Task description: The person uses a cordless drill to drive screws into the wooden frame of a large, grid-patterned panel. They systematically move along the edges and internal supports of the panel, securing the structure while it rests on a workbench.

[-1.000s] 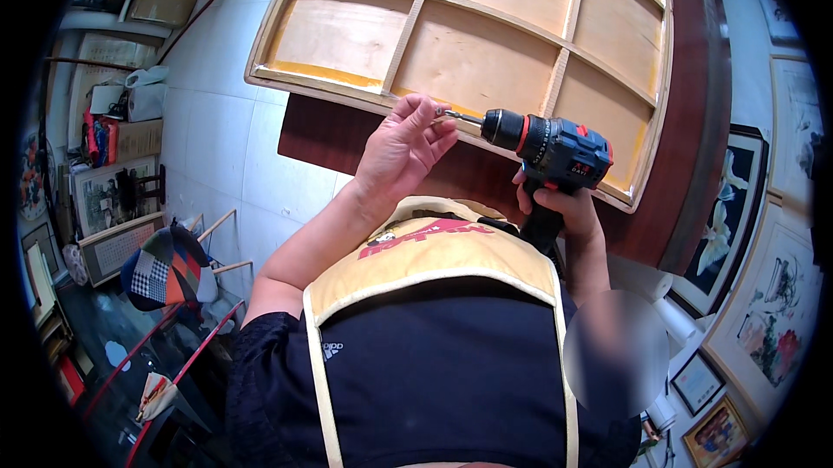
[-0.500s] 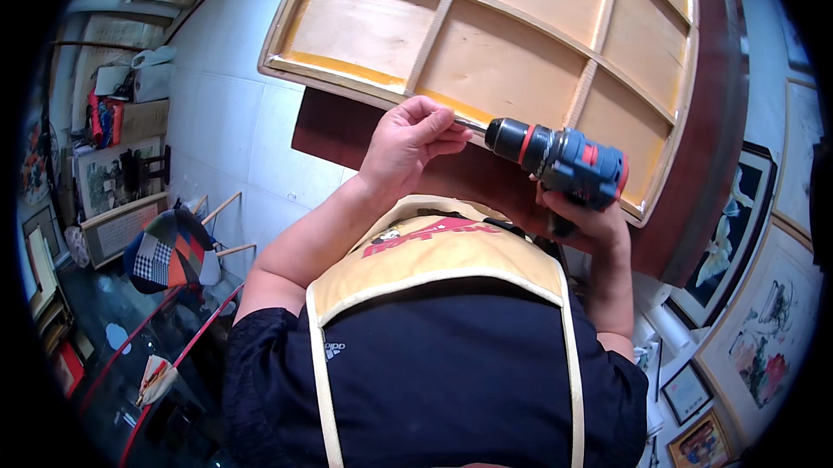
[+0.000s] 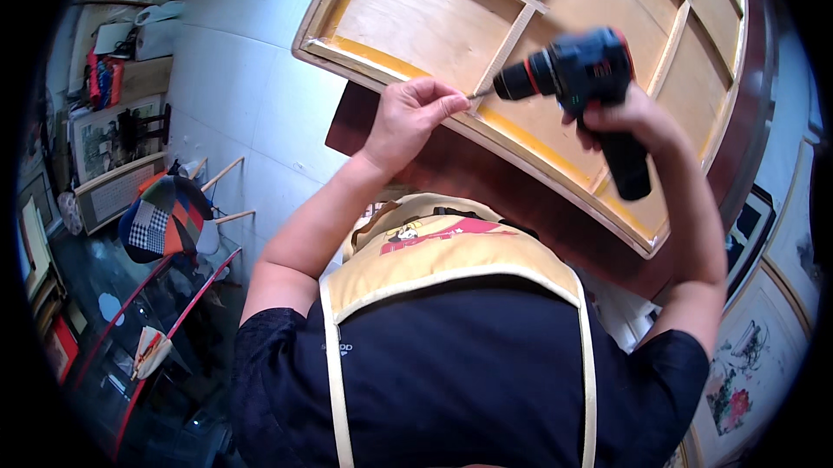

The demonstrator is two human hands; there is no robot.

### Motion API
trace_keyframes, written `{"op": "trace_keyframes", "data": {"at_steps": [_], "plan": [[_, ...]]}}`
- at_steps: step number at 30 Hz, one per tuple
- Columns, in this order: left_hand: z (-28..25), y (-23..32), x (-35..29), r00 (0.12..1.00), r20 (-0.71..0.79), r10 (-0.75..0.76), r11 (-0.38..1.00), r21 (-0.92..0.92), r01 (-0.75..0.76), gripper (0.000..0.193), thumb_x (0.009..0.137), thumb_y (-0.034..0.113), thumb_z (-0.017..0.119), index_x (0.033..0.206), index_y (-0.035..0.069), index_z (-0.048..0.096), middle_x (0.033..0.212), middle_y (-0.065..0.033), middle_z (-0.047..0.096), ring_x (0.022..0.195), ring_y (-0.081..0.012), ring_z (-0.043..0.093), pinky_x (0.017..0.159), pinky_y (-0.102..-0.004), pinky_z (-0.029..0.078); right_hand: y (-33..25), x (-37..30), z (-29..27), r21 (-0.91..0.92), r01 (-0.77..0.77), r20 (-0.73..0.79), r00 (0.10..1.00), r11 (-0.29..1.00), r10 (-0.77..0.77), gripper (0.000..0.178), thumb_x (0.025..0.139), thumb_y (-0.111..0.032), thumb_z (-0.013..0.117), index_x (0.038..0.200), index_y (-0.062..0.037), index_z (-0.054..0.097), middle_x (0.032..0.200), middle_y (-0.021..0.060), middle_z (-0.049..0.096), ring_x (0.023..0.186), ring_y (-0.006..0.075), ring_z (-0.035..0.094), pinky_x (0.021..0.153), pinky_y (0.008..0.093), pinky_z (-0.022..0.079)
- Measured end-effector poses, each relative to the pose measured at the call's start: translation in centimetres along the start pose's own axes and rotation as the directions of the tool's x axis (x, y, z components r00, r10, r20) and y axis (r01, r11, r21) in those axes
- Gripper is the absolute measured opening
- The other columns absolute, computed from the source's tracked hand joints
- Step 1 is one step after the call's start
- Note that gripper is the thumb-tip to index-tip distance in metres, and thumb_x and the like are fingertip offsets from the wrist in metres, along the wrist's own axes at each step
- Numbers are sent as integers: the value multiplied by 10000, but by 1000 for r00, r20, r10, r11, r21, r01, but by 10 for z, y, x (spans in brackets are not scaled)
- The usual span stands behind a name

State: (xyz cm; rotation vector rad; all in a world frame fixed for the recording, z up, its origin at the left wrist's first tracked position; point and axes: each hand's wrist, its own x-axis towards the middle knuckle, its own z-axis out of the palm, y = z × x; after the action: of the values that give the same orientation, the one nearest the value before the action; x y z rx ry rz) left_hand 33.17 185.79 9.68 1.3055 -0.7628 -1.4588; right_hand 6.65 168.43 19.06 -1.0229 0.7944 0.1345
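Note:
My right hand is wrapped round the grip of a dark blue and black cordless drill, its chuck directed left. A thin bit reaches from the chuck to the pinched fingertips of my left hand. Whatever lies between those fingertips is too small and covered to make out. Both hands are over the near edge of a large wooden panel, which has pale thin boards set between crossing battens and yellowish strips along its border.
The panel rests on a dark red-brown table. On the left stand a patchwork-covered stool and red-edged glass. Framed pictures lean at the lower right. A white tiled floor lies beyond my left arm.
My right hand has lifted the drill up and right and turned it, so its grip and battery now show. The bit tip remains by my left fingertips. The whole view has shifted slightly.

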Motion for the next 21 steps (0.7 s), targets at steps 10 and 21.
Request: {"op": "trace_keyframes", "data": {"at_steps": [10, 21], "plan": [[-40, -2, 71, 928, 252, 276, 540, 758, -366, 92, 785, 140, 783, 846, 77, 757, 815, -38, 643, 849, -216, 546, 810, -332, 448, -102, 141, -53, -383, -496, 177, 789, 779, 589, 329, 877, -282, 714, 1038, 1, 675, 818, 89, 685, 778, 158, 672, 725, 282, 535], [-45, -6, 68, 951, 214, 222, 439, 849, -293, 83, 716, 152, 808, 748, 132, 734, 854, 24, 584, 920, -213, 507, 835, -378, 357, -72, 183, -65, -257, -574, 279, 726, 778, 628, 272, 888, -227, 703, 1017, 10, 674, 863, 86, 692, 769, 146, 673, 712, 277, 544]]}}
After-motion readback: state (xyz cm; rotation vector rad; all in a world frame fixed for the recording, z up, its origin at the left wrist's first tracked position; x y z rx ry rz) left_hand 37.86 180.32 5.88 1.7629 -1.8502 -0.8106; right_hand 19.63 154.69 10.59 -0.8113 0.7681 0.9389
